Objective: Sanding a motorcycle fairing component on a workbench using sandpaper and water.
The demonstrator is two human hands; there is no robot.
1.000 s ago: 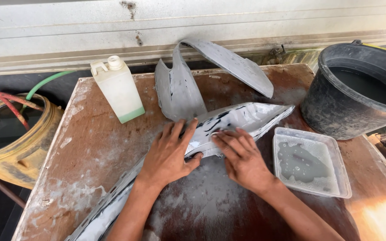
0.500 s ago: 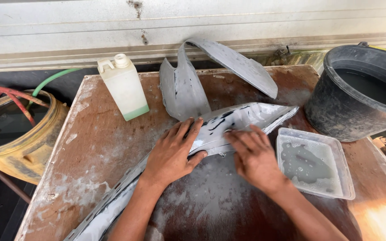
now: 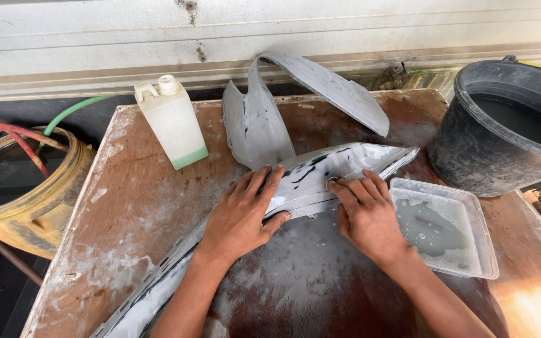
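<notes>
Head view: your left hand lies flat, fingers spread, pressing on the long grey sanded plastic panel that runs diagonally across the wet brown wooden bench. Your right hand rests open on the same panel just beside it, fingertips on its lower edge. A clear plastic tray of soapy water sits touching your right hand's outer side. Behind: curved grey fender piece, white plastic jug, black bucket.

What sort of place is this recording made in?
Probably a small vehicle body-repair or paint-prep workshop. Both hands press on a long grey fairing panel on a stained wooden table, with a tray of soapy water, a black bucket and a second curved panel nearby.
</notes>
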